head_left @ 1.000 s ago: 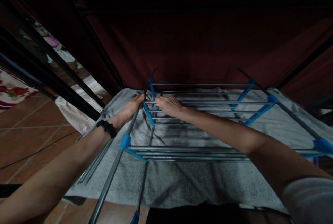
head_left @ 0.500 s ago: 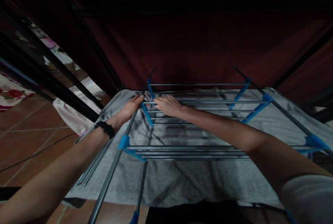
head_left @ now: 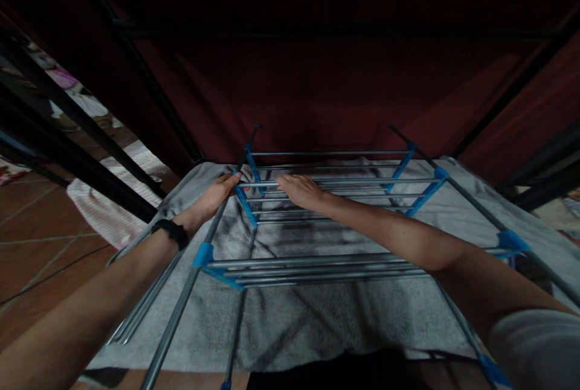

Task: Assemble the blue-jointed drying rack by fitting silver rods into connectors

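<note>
A metal drying rack (head_left: 312, 262) with grey tubes and blue plastic joints stands on a grey towel (head_left: 326, 323). My left hand (head_left: 220, 192), with a black band on the wrist, closes round the rack's left upright beside a blue joint (head_left: 244, 201). Just to its right, my right hand (head_left: 301, 189) has its fingers wrapped over a horizontal rod of the middle tier. Its fingertips are partly hidden behind the rod. The right forearm passes above the front tier of rods.
Behind the rack hangs dark red fabric (head_left: 308, 94) on a black frame (head_left: 158, 94). At the left, a striped pinkish cloth (head_left: 109, 209) lies on the tiled floor (head_left: 40, 221), with a thin dark cable (head_left: 58, 270) nearby.
My right hand has slid a little to the right along the rod, away from the left hand. The left hand keeps its place on the upright. The whole view has shifted slightly.
</note>
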Tool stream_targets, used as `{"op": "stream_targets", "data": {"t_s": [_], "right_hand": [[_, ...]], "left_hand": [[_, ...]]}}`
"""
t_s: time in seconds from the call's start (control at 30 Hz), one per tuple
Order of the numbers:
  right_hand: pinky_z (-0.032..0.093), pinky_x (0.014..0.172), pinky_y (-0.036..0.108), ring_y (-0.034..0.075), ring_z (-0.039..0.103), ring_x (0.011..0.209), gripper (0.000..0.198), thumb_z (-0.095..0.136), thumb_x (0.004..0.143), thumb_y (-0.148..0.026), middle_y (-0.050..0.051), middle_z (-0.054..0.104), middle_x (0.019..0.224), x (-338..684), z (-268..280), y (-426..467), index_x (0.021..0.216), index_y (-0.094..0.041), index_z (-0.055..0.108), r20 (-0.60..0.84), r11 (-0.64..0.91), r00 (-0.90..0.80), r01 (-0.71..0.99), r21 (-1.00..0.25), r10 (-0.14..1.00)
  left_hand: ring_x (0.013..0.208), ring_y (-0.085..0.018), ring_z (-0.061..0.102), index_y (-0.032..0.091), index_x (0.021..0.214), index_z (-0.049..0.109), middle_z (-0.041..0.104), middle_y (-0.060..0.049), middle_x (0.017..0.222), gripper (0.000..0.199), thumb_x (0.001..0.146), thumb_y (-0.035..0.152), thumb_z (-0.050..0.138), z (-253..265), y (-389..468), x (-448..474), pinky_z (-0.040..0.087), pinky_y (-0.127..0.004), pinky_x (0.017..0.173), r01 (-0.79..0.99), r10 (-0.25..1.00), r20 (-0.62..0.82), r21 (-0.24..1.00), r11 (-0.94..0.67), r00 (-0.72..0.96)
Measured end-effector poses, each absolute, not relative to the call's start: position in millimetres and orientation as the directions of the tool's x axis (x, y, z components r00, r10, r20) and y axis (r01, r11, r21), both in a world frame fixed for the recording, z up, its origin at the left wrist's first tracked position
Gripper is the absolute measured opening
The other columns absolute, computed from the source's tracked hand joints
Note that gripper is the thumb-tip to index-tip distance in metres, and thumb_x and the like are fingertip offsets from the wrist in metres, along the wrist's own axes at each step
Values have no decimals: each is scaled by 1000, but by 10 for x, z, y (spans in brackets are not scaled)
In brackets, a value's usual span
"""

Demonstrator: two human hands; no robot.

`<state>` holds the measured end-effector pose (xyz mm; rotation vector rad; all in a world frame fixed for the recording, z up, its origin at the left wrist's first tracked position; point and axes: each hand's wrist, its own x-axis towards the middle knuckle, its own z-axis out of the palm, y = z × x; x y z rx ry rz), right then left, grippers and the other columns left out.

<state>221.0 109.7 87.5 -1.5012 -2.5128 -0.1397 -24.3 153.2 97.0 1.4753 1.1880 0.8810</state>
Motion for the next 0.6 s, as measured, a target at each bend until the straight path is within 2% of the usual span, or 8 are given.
{"op": "stream_targets", "data": {"t_s": [0.17,0.33,0.4,0.5,0.6], "right_hand": [[42,84,29,19,63,101,27,40,105,-31,7,70,111,2185,898,1080,115,-19,62,221,466,-447,884,-39,867],[39,101,38,24,55,119,43,45,103,-35,11,60,137,2553,953,843,142,-19,51,307,464,-450,885,30,838],[37,105,39,25,52,125,45,43,102,-31,12,56,143,2969,1002,662,145,-18,48,334,415,-416,906,78,846],[39,104,45,30,52,125,48,41,101,-30,16,56,141,3857,1098,310,145,-14,48,371,201,-244,968,151,896],[42,102,49,34,53,124,48,45,97,-35,22,60,132,4790,1146,-127,135,-8,55,411,-121,66,987,107,909]], "left_hand": [[97,-28,70,17,115,67,75,-11,105,44,85,48,58,953,1571,-251,58,-32,79,266,969,-68,964,3,236],[117,-27,62,16,117,67,66,-13,131,46,86,49,61,1040,1490,-306,56,-24,74,412,983,-106,911,37,148],[116,-27,62,16,120,65,63,-13,135,51,83,51,66,1071,1417,-374,57,-23,70,429,984,-145,899,88,102],[101,-24,68,16,118,65,68,-13,122,60,73,54,77,1112,1224,-503,59,-25,69,385,964,-244,903,189,100],[85,-19,70,16,112,67,73,-10,101,61,65,51,83,1135,958,-600,60,-24,68,287,923,-361,906,312,136]]}}
